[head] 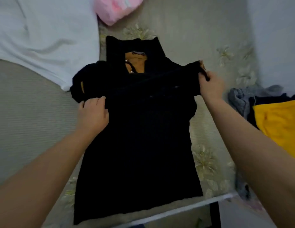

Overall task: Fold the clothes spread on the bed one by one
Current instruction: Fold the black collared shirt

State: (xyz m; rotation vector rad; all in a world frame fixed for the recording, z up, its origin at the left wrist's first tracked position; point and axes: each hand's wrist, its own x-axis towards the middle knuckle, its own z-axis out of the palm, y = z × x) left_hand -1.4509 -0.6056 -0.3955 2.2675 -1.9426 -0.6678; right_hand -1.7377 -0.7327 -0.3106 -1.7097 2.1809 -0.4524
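A black knit garment (136, 142) with a high collar and a mustard lining at the neck lies flat on the flowered bed sheet (207, 158), hem toward me. One sleeve is stretched across its chest. My left hand (92, 114) pinches the sleeve's fabric at the garment's left side. My right hand (210, 84) grips the sleeve's cuff end at the right shoulder, lifted slightly off the bed.
A white pillow (36, 38) lies at the upper left, a pink bundle (117, 9) at the top. A pile with a yellow cloth (281, 124) and grey and dark clothes (240, 99) sits at the right. The bed's edge (184, 209) runs along the bottom.
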